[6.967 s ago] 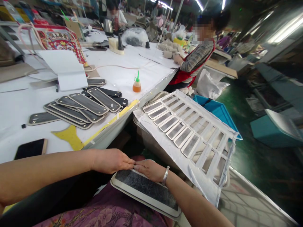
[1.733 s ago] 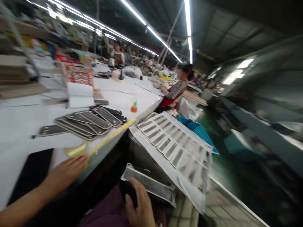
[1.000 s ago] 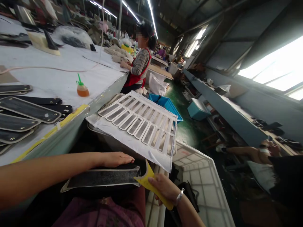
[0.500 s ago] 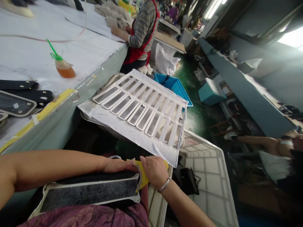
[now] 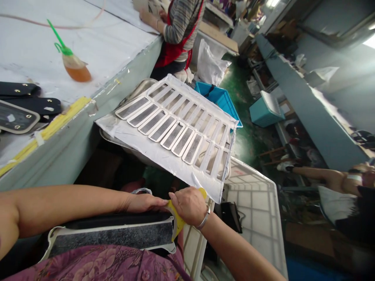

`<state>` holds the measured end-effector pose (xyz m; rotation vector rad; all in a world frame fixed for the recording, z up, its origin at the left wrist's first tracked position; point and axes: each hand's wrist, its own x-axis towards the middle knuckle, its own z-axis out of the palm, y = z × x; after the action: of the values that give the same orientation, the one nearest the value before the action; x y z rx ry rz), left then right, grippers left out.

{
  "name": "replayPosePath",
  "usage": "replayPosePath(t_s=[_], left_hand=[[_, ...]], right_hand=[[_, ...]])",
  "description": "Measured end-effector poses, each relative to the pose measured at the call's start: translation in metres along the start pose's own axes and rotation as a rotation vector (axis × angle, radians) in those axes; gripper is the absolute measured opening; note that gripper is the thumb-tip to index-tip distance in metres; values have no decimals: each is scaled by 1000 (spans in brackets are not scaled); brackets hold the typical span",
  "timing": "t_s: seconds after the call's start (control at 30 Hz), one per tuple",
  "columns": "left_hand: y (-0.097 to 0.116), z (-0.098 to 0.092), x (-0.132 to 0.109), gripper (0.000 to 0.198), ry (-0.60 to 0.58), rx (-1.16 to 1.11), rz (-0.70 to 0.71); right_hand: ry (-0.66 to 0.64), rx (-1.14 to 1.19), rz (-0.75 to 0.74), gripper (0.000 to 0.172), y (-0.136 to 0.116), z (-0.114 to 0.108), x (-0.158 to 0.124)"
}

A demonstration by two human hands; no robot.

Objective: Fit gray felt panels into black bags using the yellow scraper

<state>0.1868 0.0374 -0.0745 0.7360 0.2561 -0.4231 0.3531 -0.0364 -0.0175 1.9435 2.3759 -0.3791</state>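
Across my lap lies a long dark panel (image 5: 117, 236) with raised whitish edging, over a black piece (image 5: 96, 221). My left hand (image 5: 143, 203) is closed on the far side of the black piece, close to its right end; its fingertips are partly hidden. In my right hand (image 5: 190, 207) is a yellow flat scraper (image 5: 177, 224), gripped with the fingers wrapped round it. The scraper's edge touches the whitish edging at the panel's right end. Ahead, a white slotted board (image 5: 140, 146) carries a row of dark strips with pale borders (image 5: 168, 137).
The worktable (image 5: 117, 50) on the left holds a green-nozzled bottle (image 5: 76, 68) and black straps (image 5: 32, 105). A white crate (image 5: 254, 210) stands at right, with a blue bin (image 5: 219, 99) beyond the board. Near the table's far end is a co-worker in a red apron (image 5: 172, 52).
The view has shifted, so the table and bottle sit higher in the picture. My right hand and the scraper remain at the panel's right end, and my left hand still holds the black piece.
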Motion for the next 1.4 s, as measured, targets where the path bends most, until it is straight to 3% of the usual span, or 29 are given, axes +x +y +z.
replayPosePath(t_s=[0.1, 0.47, 0.8, 1.03, 1.13, 1.23, 1.33, 1.4], left_hand=[[-1, -3, -1, 49, 1, 59, 39], [8, -9, -8, 46, 130, 633, 134], [17, -4, -12, 53, 13, 798, 106], [30, 2, -19, 48, -88, 838, 98], [39, 3, -23, 50, -113, 876, 74], [47, 0, -29, 58, -115, 895, -44], [48, -5, -31, 60, 0, 876, -153], [45, -7, -27, 57, 44, 860, -134]], right_hand=[[3, -10, -1, 48, -3, 0, -2], [57, 32, 31, 46, -9, 6, -11], [15, 74, 69, 47, -15, 6, -17], [18, 60, 216, 47, -36, 6, -19], [-3, 51, 233, 48, -33, 4, -19], [-10, 212, 263, 52, -15, 4, -28], [79, 504, 436, 57, 7, 10, -48], [156, 675, 526, 58, 16, 15, -62]])
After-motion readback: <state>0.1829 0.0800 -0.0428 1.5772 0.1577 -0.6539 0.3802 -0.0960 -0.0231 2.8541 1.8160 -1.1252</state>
